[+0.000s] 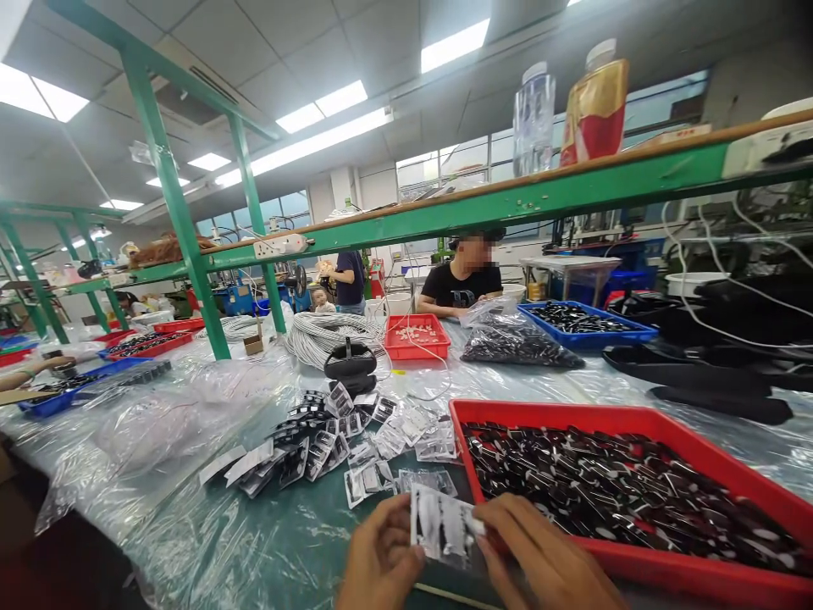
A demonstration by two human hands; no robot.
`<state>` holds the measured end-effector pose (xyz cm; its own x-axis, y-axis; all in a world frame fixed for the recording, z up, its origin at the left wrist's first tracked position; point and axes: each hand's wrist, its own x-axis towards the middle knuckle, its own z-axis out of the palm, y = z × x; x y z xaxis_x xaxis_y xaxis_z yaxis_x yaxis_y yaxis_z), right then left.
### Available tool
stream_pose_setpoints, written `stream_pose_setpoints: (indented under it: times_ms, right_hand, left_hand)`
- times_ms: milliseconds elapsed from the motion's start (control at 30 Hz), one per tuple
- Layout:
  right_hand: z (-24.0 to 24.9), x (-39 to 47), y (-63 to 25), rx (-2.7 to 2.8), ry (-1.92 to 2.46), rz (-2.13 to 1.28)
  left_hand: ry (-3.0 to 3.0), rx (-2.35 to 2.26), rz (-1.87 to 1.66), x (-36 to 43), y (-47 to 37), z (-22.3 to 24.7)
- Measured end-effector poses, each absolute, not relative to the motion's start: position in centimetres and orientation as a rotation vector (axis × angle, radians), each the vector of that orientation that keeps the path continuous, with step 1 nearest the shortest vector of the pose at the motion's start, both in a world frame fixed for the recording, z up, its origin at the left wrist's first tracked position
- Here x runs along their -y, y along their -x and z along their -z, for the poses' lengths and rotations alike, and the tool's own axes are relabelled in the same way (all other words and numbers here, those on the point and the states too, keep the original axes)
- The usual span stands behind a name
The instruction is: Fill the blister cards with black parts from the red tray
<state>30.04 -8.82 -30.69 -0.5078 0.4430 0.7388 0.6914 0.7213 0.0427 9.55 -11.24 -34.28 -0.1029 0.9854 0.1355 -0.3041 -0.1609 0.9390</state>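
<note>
My left hand (379, 555) pinches the left edge of a small clear plastic packet (440, 525) with white pieces showing inside. The fingers of my right hand (543, 555) are closed at the packet's right edge, where something small and white shows by the fingertips; I cannot make out what it is. Just beyond my hands lie several similar packets (370, 483), some with white and some with black contents, in a loose pile. To the right, a red tray (467, 436) is filled with small glossy black pieces (590, 474).
Behind the pile stand a black open case (351, 366), coiled grey cable (334, 335) and a red tray of small pale parts (417, 352). A bag of black parts (508, 339) and a blue tray (584, 341) lie farther right. A person (463, 284) sits opposite, below a green shelf (457, 216).
</note>
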Motion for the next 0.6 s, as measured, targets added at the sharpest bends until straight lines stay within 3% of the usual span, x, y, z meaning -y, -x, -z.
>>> stream_pose_setpoints:
  times_ms: [200,367,467,600]
  right_hand:
    - [30.3,6.8,-31.6,1.96,1.058,0.398]
    - [29.6,4.3,-34.3,1.864,1.193,-0.005]
    - [28.6,3.7,-35.1,1.84,1.246,-0.267]
    - [28.5,3.3,-36.0,1.848,1.27,-0.315]
  left_hand:
    - [-1.004,-0.798,-1.408,6.9,-16.2,30.7]
    - [-1.055,-0.622,-1.287,3.6,-18.8,28.5]
    - [-1.1,-0.56,-1.248,2.6,-19.2,28.4]
    - [-1.088,-0.643,-1.261,2.2,-19.1,29.8]
